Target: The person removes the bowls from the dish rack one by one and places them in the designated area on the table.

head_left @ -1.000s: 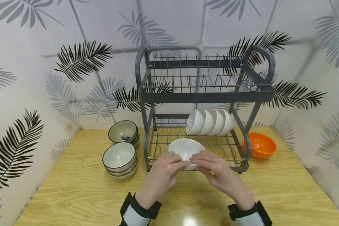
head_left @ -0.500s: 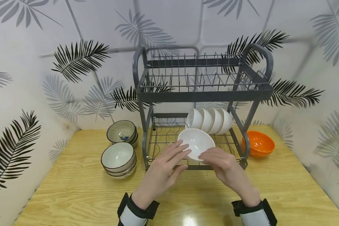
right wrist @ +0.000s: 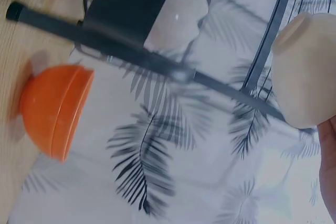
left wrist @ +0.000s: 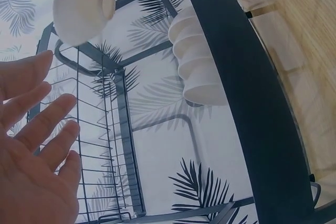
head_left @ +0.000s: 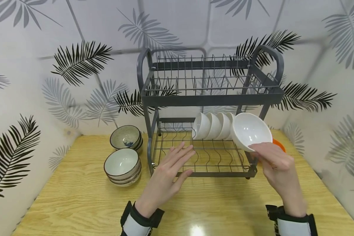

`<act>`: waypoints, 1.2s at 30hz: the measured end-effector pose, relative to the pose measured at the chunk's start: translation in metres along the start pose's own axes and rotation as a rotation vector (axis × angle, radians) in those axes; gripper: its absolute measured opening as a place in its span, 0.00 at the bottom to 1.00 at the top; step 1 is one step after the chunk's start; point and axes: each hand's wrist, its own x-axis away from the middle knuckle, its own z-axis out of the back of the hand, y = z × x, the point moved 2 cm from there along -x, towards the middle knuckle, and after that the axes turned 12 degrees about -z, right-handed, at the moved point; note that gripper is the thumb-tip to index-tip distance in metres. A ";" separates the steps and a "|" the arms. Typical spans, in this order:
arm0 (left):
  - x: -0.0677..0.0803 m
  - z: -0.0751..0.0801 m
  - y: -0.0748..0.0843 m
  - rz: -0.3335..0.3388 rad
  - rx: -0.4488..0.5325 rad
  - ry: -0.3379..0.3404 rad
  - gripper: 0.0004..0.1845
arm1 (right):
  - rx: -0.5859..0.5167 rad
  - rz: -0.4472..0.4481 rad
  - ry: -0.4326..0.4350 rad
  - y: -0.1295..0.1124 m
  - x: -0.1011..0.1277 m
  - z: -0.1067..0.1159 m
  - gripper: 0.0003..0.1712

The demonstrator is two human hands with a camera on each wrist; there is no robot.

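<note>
A white bowl (head_left: 251, 131) is pinched at its near rim by my right hand (head_left: 278, 170), held up in front of the rack's right side with its inside facing me. In the right wrist view the bowl (right wrist: 307, 72) shows its outside and foot ring. My left hand (head_left: 166, 178) is spread with straight fingers before the rack's lower tier, holding nothing. The left wrist view shows that hand (left wrist: 39, 145) apart from the bowl (left wrist: 81, 11). Several white bowls (head_left: 213, 126) stand on edge in a row on the lower tier of the grey dish rack (head_left: 212, 100).
Orange bowls (right wrist: 55, 108) sit right of the rack, mostly hidden in the head view by the held bowl. At the left, a stack of dark-rimmed bowls (head_left: 122, 165) stands before speckled bowls (head_left: 126, 137). Wooden tabletop (head_left: 224, 203) lies beneath; patterned wall covering rises behind.
The white bowl, earlier touched by both hands at the front of the rack, has moved right and up with my right hand. My left hand has let go and stays left of centre.
</note>
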 end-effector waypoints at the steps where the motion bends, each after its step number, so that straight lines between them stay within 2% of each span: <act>1: 0.000 0.000 0.000 0.000 0.001 0.000 0.27 | 0.019 -0.020 0.024 0.003 0.001 0.004 0.27; 2: 0.001 0.000 0.000 0.000 0.003 0.001 0.27 | 0.044 -0.044 0.048 0.006 0.002 0.008 0.25; 6: 0.001 0.001 -0.001 0.001 0.009 0.003 0.27 | 0.153 -0.181 0.129 0.018 0.006 0.021 0.04; 9: 0.002 0.002 -0.001 0.004 0.013 -0.002 0.27 | 0.209 -0.278 0.149 0.028 0.010 0.027 0.13; 18: 0.005 0.002 -0.002 0.015 0.001 -0.025 0.27 | 0.278 -0.442 0.150 0.046 0.023 0.030 0.09; 25: 0.005 0.000 -0.002 0.032 0.016 -0.048 0.28 | 0.352 -0.470 0.089 0.053 0.023 0.030 0.10; 32: 0.002 0.000 -0.003 0.025 0.014 -0.034 0.28 | 0.393 -0.477 0.008 0.063 0.029 0.036 0.09; 36: 0.002 0.001 -0.004 0.028 0.018 -0.035 0.29 | 0.423 -0.433 -0.049 0.068 0.038 0.040 0.11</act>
